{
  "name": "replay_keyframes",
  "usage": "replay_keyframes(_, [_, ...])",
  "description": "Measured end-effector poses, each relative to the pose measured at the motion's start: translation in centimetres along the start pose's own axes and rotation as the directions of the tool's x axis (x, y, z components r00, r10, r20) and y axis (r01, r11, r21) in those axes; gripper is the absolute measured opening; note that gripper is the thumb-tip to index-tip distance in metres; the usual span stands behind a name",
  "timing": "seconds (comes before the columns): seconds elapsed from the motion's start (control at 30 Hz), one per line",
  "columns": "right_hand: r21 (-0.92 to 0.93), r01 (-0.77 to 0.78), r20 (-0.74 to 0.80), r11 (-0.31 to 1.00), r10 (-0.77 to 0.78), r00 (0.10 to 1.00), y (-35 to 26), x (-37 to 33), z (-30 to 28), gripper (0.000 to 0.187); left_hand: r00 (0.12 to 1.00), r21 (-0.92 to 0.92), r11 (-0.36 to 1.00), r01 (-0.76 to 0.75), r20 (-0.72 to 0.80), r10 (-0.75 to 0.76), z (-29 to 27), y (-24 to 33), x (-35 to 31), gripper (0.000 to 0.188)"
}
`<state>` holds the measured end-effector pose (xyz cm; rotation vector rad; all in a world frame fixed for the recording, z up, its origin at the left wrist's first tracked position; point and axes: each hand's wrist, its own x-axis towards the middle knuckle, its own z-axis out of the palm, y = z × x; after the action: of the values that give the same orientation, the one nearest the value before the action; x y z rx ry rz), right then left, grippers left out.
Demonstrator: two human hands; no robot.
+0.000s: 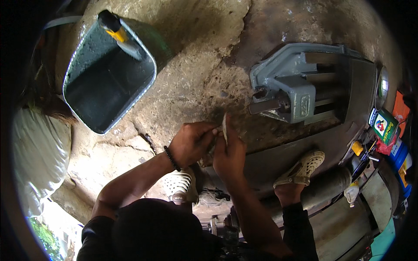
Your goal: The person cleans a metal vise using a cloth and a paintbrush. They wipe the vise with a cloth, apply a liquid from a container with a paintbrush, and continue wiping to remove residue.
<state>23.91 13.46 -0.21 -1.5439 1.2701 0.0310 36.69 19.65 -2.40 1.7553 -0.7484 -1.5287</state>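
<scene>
My hands meet above the floor near the middle of the head view. My right hand (230, 152) is closed on a thin, pale, folded-looking strip (225, 127), which points up past its fingers; its kind is unclear. Beside it my left hand (189, 141), with a dark beaded bracelet on the wrist, has its fingers pinched together close to the strip. Whatever it grips is hidden. Up and to the right stands a grey metal vise-like casting (300, 98) with a dark bar at its front, apart from both hands.
A grey open container (152, 71) stands at the upper left, a black-and-yellow-handled brush (114, 32) leaning at its rim. Pale sheeting (41, 161) lies far left. A green can (385, 128), a blue bucket (398, 156) and tools crowd the right edge. My clogs (305, 167) rest below.
</scene>
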Motion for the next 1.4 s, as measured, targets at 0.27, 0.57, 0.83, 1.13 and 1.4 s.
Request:
replay_keyframes(0.27, [-0.106, 0.153, -0.308, 0.982, -0.179, 0.934, -0.3, 3.6, -2.2, 0.051, 0.920, 0.059, 0.921, -0.386, -0.048, 0.389, 0.8, 1.3, 5.8, 0.018])
replay_keyframes(0.57, [-0.109, 0.175, -0.322, 0.978, -0.202, 0.925, 0.8, 5.9, -2.6, 0.046, 0.941, 0.079, 0.944, -0.321, -0.087, 0.328, 0.9, 2.1, 7.5, 0.023])
replay_keyframes(0.83, [-0.138, 0.192, -0.344, 0.972, -0.229, 0.910, 2.0, 6.0, -1.1, 0.050, 0.951, 0.151, 0.946, -0.286, -0.077, 0.300, 0.6, 0.5, 6.8, 0.022])
replay_keyframes(1.13, [0.041, 0.021, -0.054, 0.999, -0.019, 0.998, 0.6, -2.1, 1.5, 0.051, 0.978, 0.067, 0.976, -0.209, 0.014, 0.209, -0.5, -1.6, -1.5, 0.023])
replay_keyframes(1.4, [-0.051, 0.161, -0.240, 0.986, -0.168, 0.956, 1.7, -0.6, -2.4, 0.060, 0.944, 0.076, 0.941, -0.329, 0.042, 0.326, 2.2, 0.6, 2.5, 0.025])
